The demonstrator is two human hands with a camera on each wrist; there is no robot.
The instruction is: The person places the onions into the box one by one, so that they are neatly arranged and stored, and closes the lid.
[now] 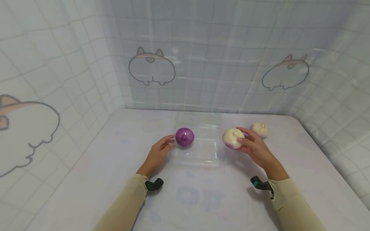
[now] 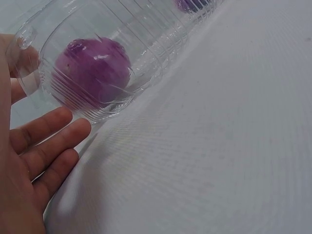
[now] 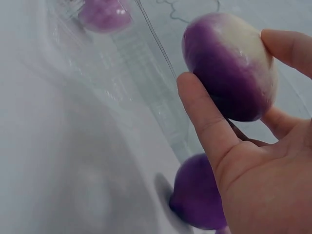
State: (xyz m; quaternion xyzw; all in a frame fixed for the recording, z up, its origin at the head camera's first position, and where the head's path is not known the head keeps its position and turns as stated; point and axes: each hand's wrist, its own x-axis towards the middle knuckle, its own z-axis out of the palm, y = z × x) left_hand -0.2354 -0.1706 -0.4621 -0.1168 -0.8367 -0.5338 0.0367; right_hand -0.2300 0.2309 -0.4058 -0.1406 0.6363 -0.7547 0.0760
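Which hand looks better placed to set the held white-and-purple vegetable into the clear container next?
Right, probably: the right hand grips the white-and-purple vegetable just beside the clear container. The left hand is at the container's opposite edge, near the purple vegetable inside, and holds no vegetable.

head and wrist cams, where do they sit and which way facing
Head: on the head, facing forward and down at the table; shows left hand and right hand.
Left wrist: on it, facing box and purple bulb; left hand shows.
Right wrist: on it, facing held bulb; right hand shows.
Head and right wrist share held bulb.
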